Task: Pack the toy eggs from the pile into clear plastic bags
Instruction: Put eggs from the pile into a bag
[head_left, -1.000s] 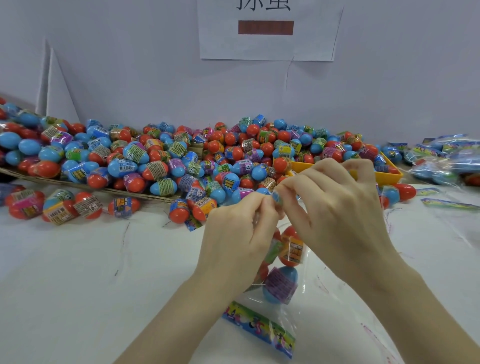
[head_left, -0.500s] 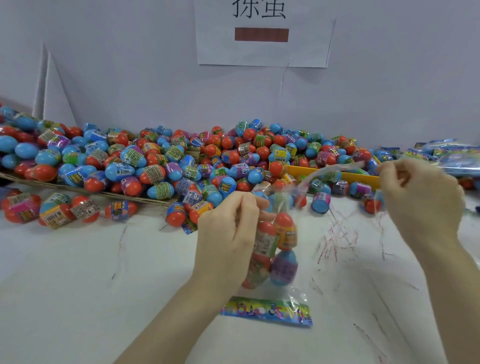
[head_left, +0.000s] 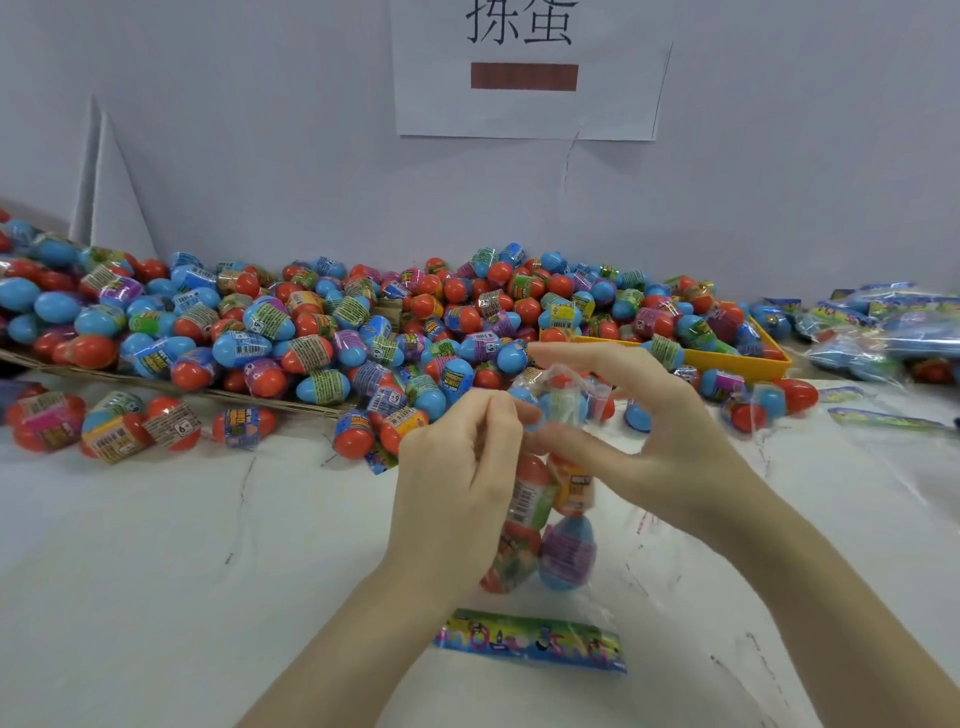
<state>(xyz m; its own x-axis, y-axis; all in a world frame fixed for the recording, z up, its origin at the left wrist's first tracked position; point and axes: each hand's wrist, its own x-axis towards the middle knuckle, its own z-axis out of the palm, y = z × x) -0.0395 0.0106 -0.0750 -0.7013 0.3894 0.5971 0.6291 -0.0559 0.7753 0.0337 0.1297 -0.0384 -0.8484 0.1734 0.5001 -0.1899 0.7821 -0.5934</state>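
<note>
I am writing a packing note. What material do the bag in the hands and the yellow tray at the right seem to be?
The bag looks like thin clear plastic film, glossy: the eggs show through it and it crinkles where the left hand pinches it. The yellow tray looks like rigid, smooth plastic with a straight rim, though that is less certain.

i'm seeing a white table (head_left: 156, 597) lying under everything. behind the yellow tray (head_left: 737, 358) a pile of toy eggs (head_left: 322, 332) is spreading left; right of the tray, filled bags (head_left: 883, 332) are resting.
</note>
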